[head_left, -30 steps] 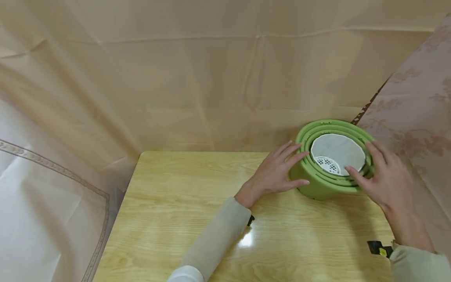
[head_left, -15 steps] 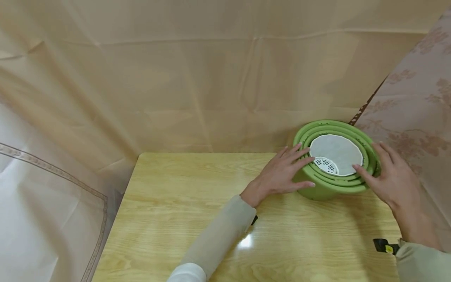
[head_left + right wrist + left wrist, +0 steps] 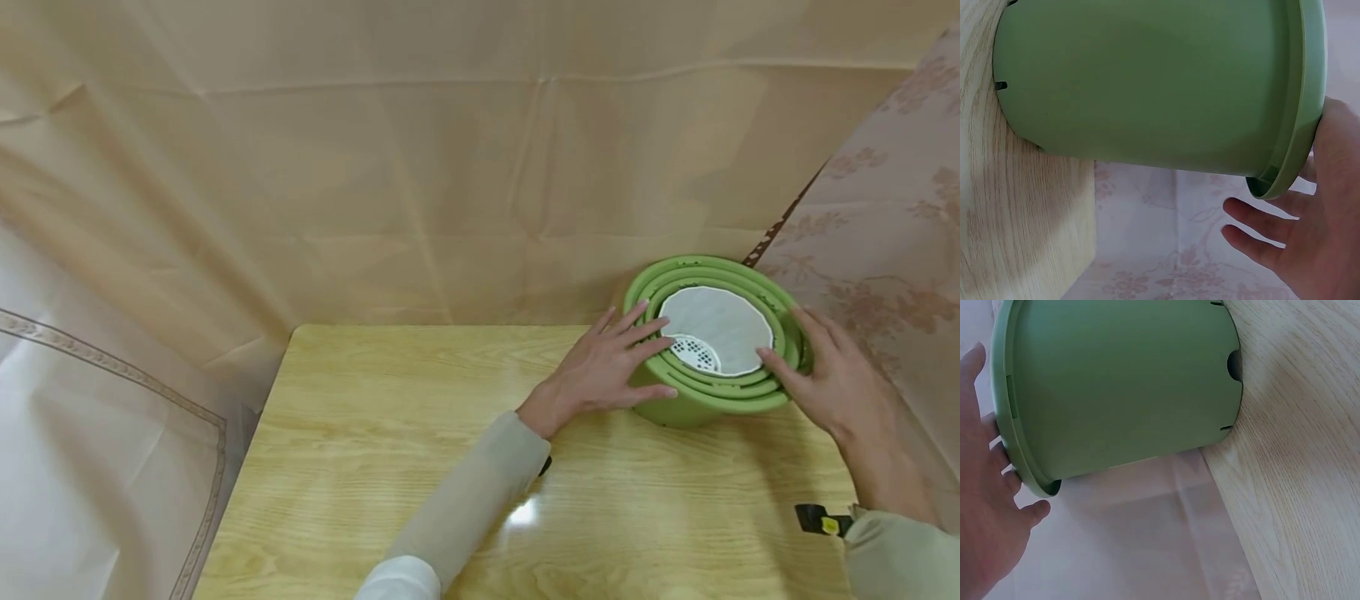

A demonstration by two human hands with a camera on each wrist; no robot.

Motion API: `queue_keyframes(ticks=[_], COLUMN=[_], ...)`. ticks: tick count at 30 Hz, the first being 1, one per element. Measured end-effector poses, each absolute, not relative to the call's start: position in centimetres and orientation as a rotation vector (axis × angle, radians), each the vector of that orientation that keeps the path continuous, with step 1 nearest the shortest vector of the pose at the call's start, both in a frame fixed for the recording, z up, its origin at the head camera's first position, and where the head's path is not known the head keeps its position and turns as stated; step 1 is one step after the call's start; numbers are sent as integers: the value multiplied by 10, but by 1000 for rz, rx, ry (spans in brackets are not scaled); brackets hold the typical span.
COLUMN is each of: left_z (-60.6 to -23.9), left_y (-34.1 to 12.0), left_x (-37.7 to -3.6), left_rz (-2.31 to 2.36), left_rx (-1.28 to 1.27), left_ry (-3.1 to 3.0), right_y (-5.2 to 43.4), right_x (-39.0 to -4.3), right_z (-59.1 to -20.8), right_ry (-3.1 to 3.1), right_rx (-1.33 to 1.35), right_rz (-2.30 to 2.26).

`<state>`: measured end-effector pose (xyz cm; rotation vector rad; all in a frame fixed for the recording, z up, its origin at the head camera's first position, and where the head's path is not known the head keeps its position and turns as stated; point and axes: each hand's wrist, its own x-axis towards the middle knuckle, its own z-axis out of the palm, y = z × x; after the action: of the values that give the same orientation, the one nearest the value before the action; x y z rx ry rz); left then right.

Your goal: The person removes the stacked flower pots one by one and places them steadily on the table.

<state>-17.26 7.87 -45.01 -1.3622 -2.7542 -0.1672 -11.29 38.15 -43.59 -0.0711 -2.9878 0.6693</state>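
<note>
Two bare hands, the left hand (image 3: 600, 367) and the right hand (image 3: 836, 379), are shown. Long beige sleeves (image 3: 472, 492) are worn on both arms; a white cuff (image 3: 397, 581) is seen lower on the left. A small black strap with a yellow tag (image 3: 821, 522) is worn at the right wrist.

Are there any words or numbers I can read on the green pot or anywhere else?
None: the green pot shows no words or numbers in any view.
The white liner inside it is blank.
The small yellow spot on the black wrist strap is too small to read.
</note>
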Motion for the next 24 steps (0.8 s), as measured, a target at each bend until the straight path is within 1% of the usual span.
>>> queue_keyframes(ticks=[7, 24], left_z=[-449, -442], left_y=[88, 100], left_x=[-173, -172], left_rz=[-110, -120], left_rx=[-1383, -1344], left_ry=[-2780, -2871], right_y=[390, 389], right_x=[-114, -110], right_z=[-442, -446], right_ry=[-2914, -2895], right_rx=[40, -43], right_rz=[856, 1093])
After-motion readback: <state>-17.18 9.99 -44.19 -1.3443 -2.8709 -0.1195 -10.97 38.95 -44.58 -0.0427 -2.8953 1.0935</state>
